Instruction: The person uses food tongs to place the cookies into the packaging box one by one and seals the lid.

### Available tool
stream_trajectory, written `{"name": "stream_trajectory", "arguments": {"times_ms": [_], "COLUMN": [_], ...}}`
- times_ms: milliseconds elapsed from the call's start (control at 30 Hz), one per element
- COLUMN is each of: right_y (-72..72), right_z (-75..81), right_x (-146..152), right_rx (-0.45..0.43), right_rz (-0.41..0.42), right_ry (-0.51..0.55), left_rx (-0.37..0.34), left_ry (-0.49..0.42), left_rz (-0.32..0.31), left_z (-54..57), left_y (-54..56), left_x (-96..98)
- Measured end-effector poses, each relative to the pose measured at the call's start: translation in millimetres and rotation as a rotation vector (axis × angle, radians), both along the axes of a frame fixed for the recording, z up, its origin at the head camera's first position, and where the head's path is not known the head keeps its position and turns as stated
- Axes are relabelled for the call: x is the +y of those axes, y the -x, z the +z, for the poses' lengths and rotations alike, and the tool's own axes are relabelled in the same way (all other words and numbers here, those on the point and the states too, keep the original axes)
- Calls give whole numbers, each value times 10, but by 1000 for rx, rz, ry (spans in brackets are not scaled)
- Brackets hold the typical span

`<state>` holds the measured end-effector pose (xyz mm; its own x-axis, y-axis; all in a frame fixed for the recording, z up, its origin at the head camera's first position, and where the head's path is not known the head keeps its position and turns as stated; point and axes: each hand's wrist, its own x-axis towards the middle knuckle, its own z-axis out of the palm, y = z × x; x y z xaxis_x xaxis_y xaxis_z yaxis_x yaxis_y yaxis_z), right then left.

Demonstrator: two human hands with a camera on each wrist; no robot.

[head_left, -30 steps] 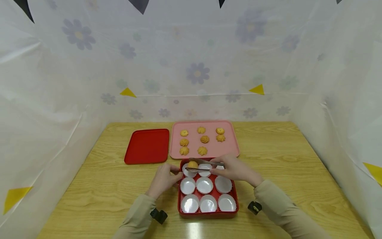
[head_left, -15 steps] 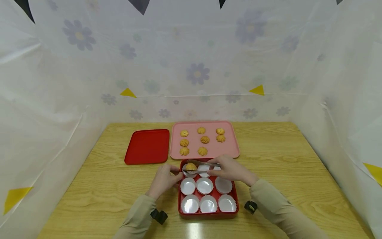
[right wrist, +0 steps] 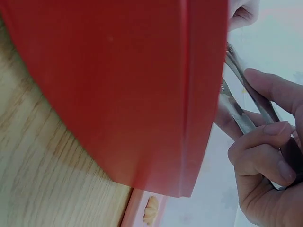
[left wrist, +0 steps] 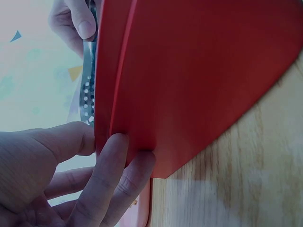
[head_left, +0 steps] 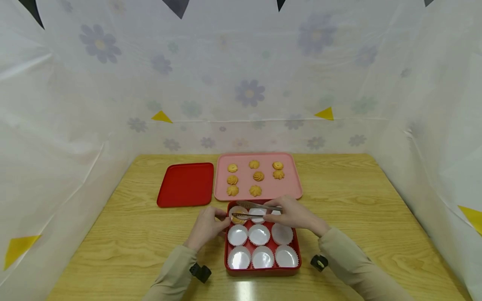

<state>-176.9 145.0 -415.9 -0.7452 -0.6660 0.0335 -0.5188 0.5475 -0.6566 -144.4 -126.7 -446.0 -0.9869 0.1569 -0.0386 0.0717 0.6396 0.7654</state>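
Note:
In the head view my left hand holds the left rim of a red box near its far corner; in the left wrist view two fingertips press the outer wall. White fluted paper cups line the box in rows. With my right hand I grip metal tongs, their arms spread apart over the far-left cup. Inside that cup lies a golden cookie, partly hidden by the nearer tong arm. The right wrist view shows thumb and fingers on the tongs, beyond the box wall.
Behind the box is a pink tray bearing several piped cookies. A bare red tray lies to its left. All stand on a wooden table closed in by flowered white sheeting on the back and sides.
The cookie between the tong tips has gone down into the far-left cup, and the tong arms have spread. My left hand has stayed on the rim.

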Motion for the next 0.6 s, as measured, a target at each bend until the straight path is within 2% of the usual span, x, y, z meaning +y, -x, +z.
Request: {"name": "stream_trajectory", "arguments": {"times_ms": [167, 333, 600], "right_y": [-19, -23, -17], "right_z": [-12, -56, -120], "right_x": [75, 178, 317], "right_rx": [-43, -48, -145], "right_rz": [0, 8, -35], "right_ry": [60, 123, 196], "left_rx": [9, -5, -24], "left_ry": [8, -1, -16], "left_rz": [0, 1, 1], "left_z": [1, 6, 14], "left_y": [1, 5, 2], "left_x": [-1, -5, -3]}}
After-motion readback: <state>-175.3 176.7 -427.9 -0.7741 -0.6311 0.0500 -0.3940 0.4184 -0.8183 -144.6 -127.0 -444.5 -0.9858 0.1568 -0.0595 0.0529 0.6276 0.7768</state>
